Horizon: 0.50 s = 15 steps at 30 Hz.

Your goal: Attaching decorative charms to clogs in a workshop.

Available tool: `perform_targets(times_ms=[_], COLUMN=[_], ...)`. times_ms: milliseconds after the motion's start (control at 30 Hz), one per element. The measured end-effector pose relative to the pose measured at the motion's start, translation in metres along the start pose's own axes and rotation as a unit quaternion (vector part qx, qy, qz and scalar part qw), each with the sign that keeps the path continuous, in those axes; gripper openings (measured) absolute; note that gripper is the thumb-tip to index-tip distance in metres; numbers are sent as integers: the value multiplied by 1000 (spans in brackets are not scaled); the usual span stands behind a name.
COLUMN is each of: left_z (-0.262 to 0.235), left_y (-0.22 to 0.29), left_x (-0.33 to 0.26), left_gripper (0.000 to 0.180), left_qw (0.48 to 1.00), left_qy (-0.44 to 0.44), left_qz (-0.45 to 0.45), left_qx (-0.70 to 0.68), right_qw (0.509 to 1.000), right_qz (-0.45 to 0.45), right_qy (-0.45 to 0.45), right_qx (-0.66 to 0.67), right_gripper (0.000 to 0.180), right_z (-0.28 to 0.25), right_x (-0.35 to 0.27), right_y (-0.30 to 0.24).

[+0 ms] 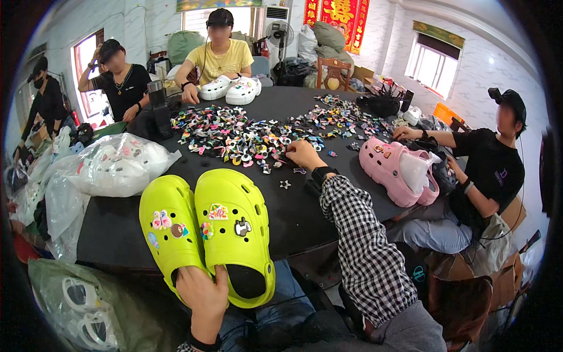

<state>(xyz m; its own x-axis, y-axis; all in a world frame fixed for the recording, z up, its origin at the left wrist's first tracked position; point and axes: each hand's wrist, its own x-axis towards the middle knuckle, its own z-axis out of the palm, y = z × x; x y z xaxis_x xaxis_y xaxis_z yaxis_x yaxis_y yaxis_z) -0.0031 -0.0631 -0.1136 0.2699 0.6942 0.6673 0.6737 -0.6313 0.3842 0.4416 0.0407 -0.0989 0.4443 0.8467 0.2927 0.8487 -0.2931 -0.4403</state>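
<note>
My left hand (202, 293) holds a pair of lime-green clogs (231, 188) at the near table edge, its fingers inside the foot openings. Several charms sit on the clogs' tops, among them a pink bow-like charm (161, 220), a round brown one (179, 230) and a black-and-white hand-shaped one (242, 227). My right arm, in a checked sleeve, reaches forward. My right hand (305, 155) is at the near edge of a wide heap of colourful shoe charms (240, 132). Its fingers are bent together among the charms; what they pinch, if anything, is hidden. One star-shaped charm (285, 184) lies apart, nearer me.
Pink clogs (384, 164) stand on the dark table's right, near a seated person. White clogs (242, 91) are before another person across the table. A clear bag of white clogs (120, 167) is at left. A plastic bag (58, 293) with white clogs is below.
</note>
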Motion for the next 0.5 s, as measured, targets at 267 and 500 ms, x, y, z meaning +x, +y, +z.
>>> perform_targets(times_ms=[267,500], left_z=[0,-1], left_y=[-3,-2], left_x=[-2,-1], left_gripper=[59,59], left_qw=[1000,1000], left_qy=[-7,-7], left_qz=[-8,-8], left_qx=[8,-3], right_qw=[1000,989], right_qz=[-21,-16], right_qy=[22,-38], right_qx=[1,142], right_gripper=[31,32], right_z=[-12,-5], right_x=[-22,-12], right_y=[-41,-39])
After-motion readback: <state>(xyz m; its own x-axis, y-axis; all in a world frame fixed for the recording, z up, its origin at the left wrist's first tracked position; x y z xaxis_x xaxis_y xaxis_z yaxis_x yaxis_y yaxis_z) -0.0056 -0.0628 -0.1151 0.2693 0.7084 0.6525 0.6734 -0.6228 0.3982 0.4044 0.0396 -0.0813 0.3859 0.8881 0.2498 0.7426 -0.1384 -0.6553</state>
